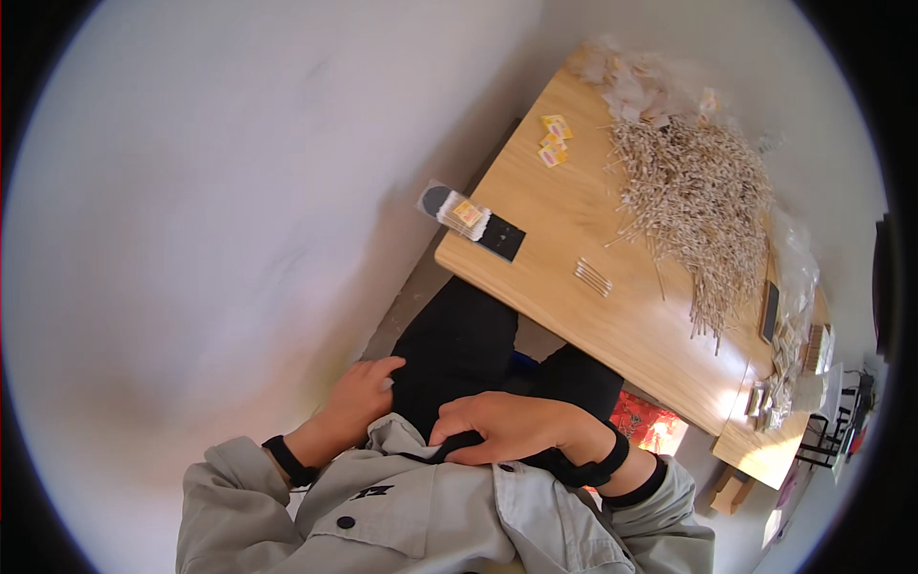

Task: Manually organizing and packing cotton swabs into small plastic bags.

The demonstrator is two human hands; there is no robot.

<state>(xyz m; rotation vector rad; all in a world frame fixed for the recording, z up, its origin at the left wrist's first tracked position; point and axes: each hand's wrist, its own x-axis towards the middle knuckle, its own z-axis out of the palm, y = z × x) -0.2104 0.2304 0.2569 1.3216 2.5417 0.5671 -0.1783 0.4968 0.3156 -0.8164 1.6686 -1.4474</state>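
Observation:
My right hand is at my waist, its fingers curled round a fold of black cloth by the hem of my grey jacket. To the left, my left hand rests by the jacket hem and my black trousers. Its fingers are bent, and what they hold, if anything, is hidden. Both hands are off the table. At its near left corner a clear bag of cotton swabs with a yellow label lies over a black board. Several loose swabs lie side by side nearby.
A big heap of cotton swabs covers the table's far right, with crumpled clear plastic behind it. Small yellow cards lie at the far left. A dark flat object lies near the right edge. The wall stands close on the left.

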